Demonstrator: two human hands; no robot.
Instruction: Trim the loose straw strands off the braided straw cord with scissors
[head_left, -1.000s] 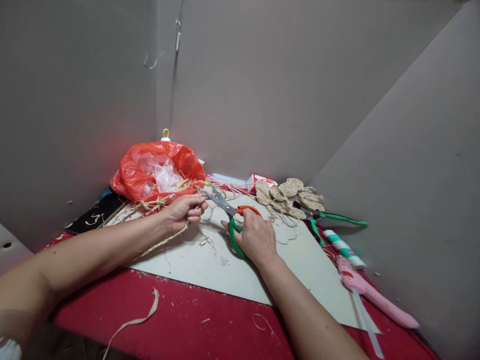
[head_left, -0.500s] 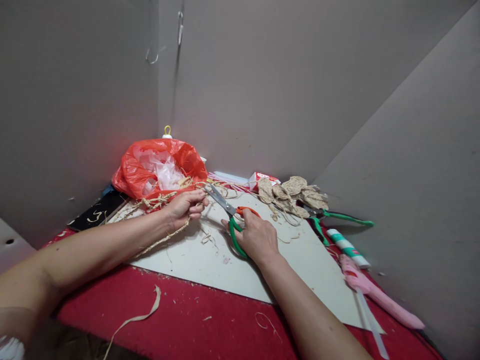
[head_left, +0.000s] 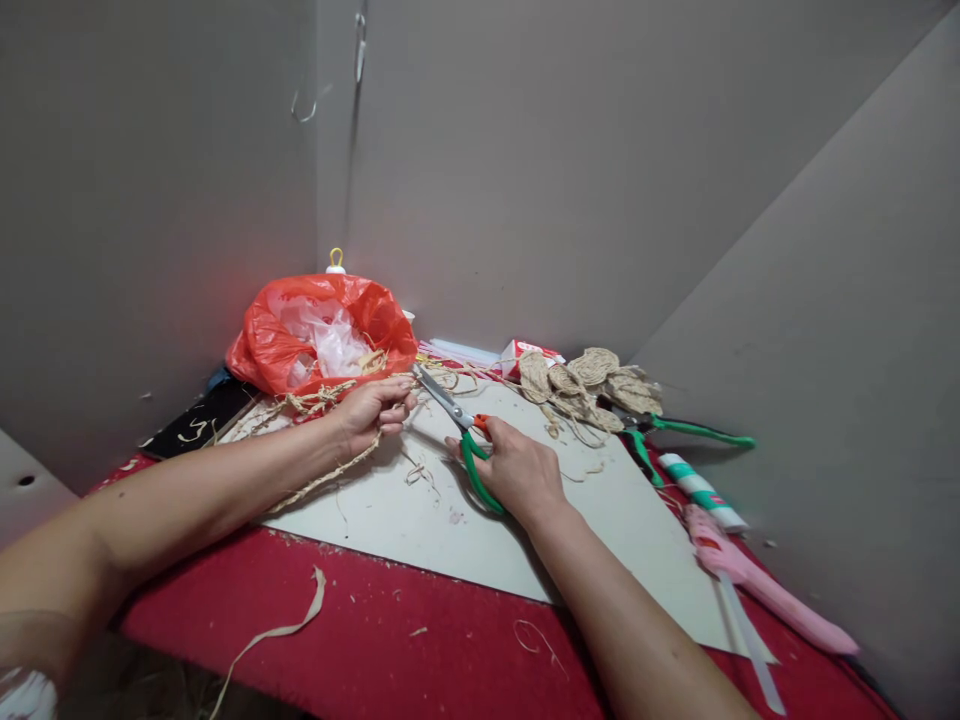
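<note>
My left hand [head_left: 371, 412] is closed on a braided straw rope [head_left: 324, 482] that trails back along my forearm over the white board [head_left: 420, 520]. My right hand [head_left: 516, 470] grips scissors [head_left: 459, 430] with green and orange handles. Their blades point up and left toward the fingertips of my left hand and look nearly closed. Loose straw strands [head_left: 307, 402] lie just beyond my left hand.
An orange plastic bag [head_left: 321, 332] sits in the far corner. Woven straw discs [head_left: 589, 385] lie at the back right, with green-handled pliers [head_left: 686, 432], a striped roll [head_left: 701, 492] and a pink glue gun [head_left: 757, 590] along the right wall. Straw scraps litter the red cloth [head_left: 375, 640].
The scissor handles have drawn together, so the orange loop is now mostly hidden under my right hand. My left hand keeps its hold on the rope in the same place.
</note>
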